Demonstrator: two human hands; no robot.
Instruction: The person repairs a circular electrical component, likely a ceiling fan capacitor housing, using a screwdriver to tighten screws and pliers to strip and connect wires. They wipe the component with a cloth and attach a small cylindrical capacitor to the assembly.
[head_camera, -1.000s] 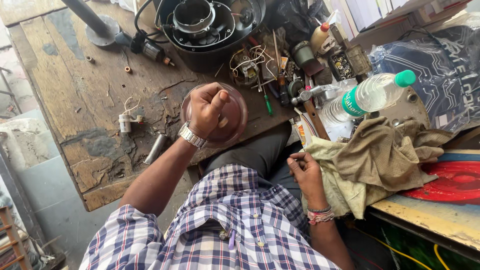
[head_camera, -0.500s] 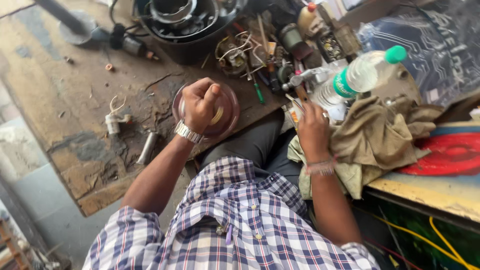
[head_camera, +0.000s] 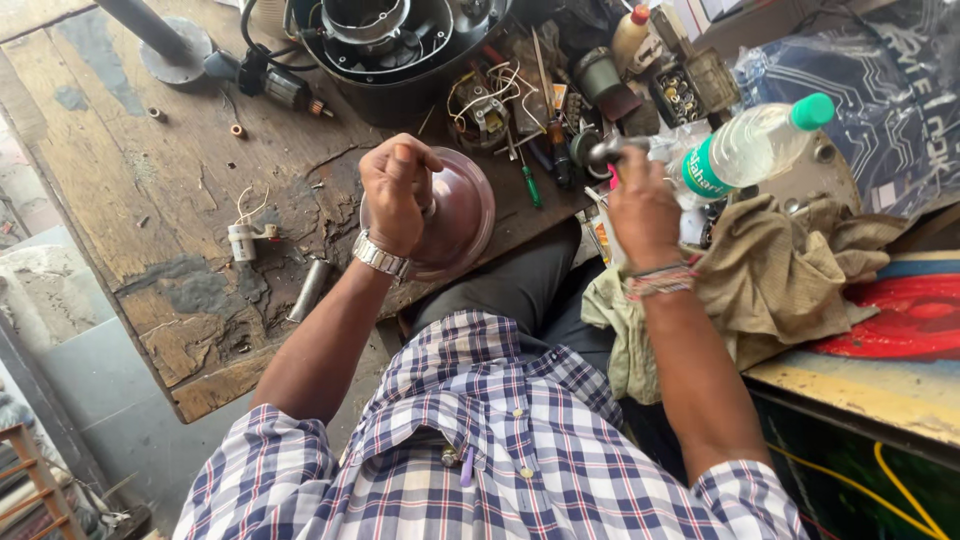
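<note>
Left hand (head_camera: 397, 190) clasps a brown, glossy, round dome cover (head_camera: 455, 215).

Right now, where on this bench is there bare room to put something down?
Bare wood lies left of the left hand, between the grey round base and the small white plug. Crowded: tools around the green screwdriver, the bottle and rag by the right hand.

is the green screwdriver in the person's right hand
No, the green screwdriver lies on the wooden bench, while the right hand grips a metal tool.
</note>
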